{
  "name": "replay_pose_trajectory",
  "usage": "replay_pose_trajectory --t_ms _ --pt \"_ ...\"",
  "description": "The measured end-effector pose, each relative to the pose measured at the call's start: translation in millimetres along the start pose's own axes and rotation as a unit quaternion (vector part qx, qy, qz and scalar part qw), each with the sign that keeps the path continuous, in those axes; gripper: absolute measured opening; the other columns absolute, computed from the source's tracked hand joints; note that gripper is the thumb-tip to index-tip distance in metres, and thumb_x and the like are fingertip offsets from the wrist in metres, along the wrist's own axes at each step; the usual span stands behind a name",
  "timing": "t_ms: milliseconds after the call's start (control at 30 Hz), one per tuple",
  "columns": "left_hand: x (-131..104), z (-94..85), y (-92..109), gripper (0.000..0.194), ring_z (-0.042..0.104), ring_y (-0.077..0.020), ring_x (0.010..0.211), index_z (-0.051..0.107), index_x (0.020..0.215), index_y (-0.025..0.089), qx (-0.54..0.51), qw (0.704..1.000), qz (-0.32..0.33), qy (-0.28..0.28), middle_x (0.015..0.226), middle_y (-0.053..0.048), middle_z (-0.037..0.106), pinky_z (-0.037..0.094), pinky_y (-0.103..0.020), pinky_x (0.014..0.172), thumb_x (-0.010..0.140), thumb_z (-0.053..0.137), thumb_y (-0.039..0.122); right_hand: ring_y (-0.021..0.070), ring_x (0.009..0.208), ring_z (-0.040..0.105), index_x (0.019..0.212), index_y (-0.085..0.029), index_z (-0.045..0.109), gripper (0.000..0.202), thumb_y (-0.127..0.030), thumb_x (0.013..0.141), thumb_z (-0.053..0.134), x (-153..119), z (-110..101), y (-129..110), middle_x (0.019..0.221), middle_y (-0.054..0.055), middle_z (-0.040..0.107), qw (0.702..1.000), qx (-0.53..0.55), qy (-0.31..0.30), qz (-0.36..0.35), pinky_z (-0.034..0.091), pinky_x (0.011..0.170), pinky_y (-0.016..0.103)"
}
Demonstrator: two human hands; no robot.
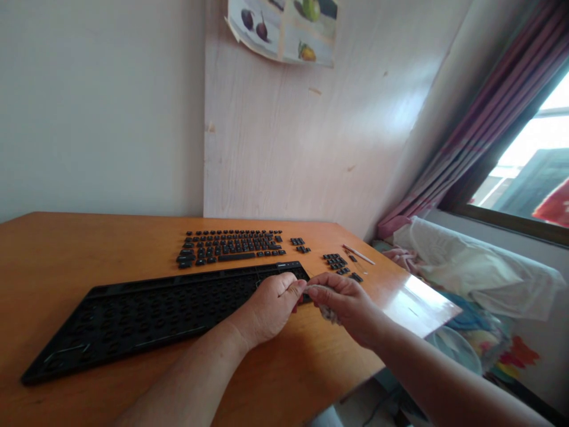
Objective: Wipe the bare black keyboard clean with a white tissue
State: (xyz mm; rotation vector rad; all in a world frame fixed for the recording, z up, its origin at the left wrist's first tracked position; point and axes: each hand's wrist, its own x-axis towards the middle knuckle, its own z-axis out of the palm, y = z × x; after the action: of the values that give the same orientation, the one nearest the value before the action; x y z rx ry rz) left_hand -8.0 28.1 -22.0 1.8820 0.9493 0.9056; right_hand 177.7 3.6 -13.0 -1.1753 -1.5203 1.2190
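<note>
My left hand point(274, 301) is closed in a pinch at the right end of the black keyboard base point(164, 309), with something small and reddish at its fingertips that I cannot make out. Touching it, my right hand point(344, 302) pinches a crumpled whitish cloth point(328, 313), which hangs below the fingers. The keyboard base lies slanted on the table, its key sockets bare. Behind it, loose black keycaps point(236, 257) are laid out in keyboard order. Smaller groups of keycaps point(334, 261) sit to the right.
The orange wooden table point(80, 246) meets the wall at the back. A white pen point(359, 254) lies near its right edge. Beyond that edge are white sheeting point(480, 267), bags and a clear container point(456, 349). A curtain point(475, 133) hangs beside the window.
</note>
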Motion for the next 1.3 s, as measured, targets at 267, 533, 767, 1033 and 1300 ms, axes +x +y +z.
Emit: replay_pose_trajectory --t_ms 267,533,767,1033,1300 --pt "6 -7.6 -20 0.033 0.053 -0.0153 0.065 0.056 0.076 0.020 0.141 0.983 0.029 0.113 0.069 0.000 0.060 0.036 -0.027 0.062 0.093 0.043 0.045 0.0083 0.052 0.042 0.079 -0.016 0.067 0.028 -0.044 0.076 0.068 33 -22 -1 0.060 -0.003 0.051 0.988 -0.140 0.064 -0.028 0.033 0.049 0.022" --pt "3 -16.0 -19 0.023 0.061 -0.0195 0.077 0.060 0.080 0.020 0.336 0.928 0.020 0.158 0.085 -0.004 0.070 0.037 -0.033 0.071 0.092 0.048 0.037 0.0142 0.064 0.057 0.082 -0.019 0.069 0.021 -0.036 0.083 0.056 70 -38 2 0.070 0.001 0.065 0.894 -0.436 0.058 -0.087 0.041 0.060 0.025" --pt "2 -15.4 -24 0.019 0.062 -0.0221 0.085 0.060 0.081 0.021 0.381 0.910 0.000 0.161 0.090 -0.005 0.072 0.035 -0.036 0.076 0.092 0.049 0.033 0.0194 0.087 0.063 0.096 -0.022 0.071 0.024 -0.030 0.086 0.050 94 -31 -2 0.095 0.005 0.071 0.757 -0.646 0.011 -0.098 0.040 0.072 0.027" --pt "2 -14.3 -25 0.017 0.061 -0.0235 0.085 0.059 0.080 0.021 0.393 0.905 0.007 0.162 0.089 -0.006 0.071 0.033 -0.038 0.076 0.090 0.051 0.032 0.0219 0.090 0.063 0.101 -0.025 0.070 0.027 -0.030 0.086 0.048 106 -24 0 0.102 0.006 0.071 0.717 -0.690 -0.034 -0.094 0.037 0.066 0.028" --pt "1 -10.5 -27 0.027 0.057 -0.0291 0.096 0.063 0.086 0.022 0.414 0.898 0.025 0.145 0.095 -0.008 0.068 0.034 -0.044 0.082 0.082 0.061 0.048 0.0206 0.090 0.063 0.101 -0.023 0.071 0.027 -0.029 0.083 0.051 110 -27 0 0.100 0.004 0.071 0.731 -0.673 -0.080 -0.079 0.038 0.068 0.027"
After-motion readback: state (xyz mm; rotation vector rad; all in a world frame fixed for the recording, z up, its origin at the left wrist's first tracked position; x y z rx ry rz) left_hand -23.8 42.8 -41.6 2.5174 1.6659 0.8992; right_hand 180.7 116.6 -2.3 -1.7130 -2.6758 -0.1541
